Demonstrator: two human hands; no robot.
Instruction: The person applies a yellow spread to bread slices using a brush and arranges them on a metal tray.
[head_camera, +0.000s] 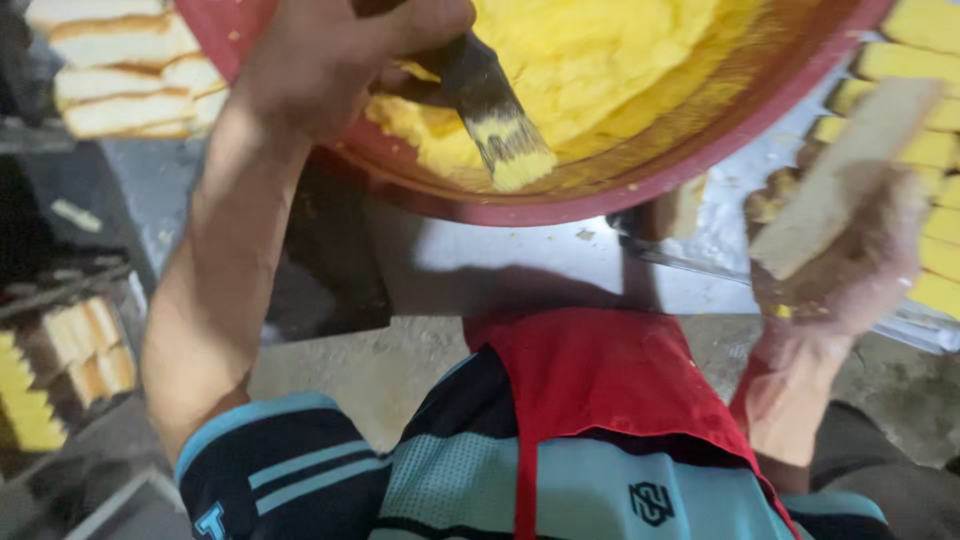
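Red apron (590, 380) and striped shirt are closest. Right hand (850, 250) has its fingers closed around a pale bread slice (850, 170); it looks light, soft and crumbly, so hold it by the long edges. Left hand (340, 50) is clamped on a brush (495, 110) over the yellow spread in a red bowl (620, 185). A metal bench (470, 265) is below, dim room.

the bowl (600, 200) was red, with bright yellow butter (590, 60) inside it. the brush (495, 110) had a black ferrule and pale bristles tipped yellow. the bread slice (850, 180) was pale tan. slices on the tray (720, 230), near its right edge, were yellow on grey metal. the apron (600, 380) was red over a shirt (320, 470) of navy with light blue stripes.
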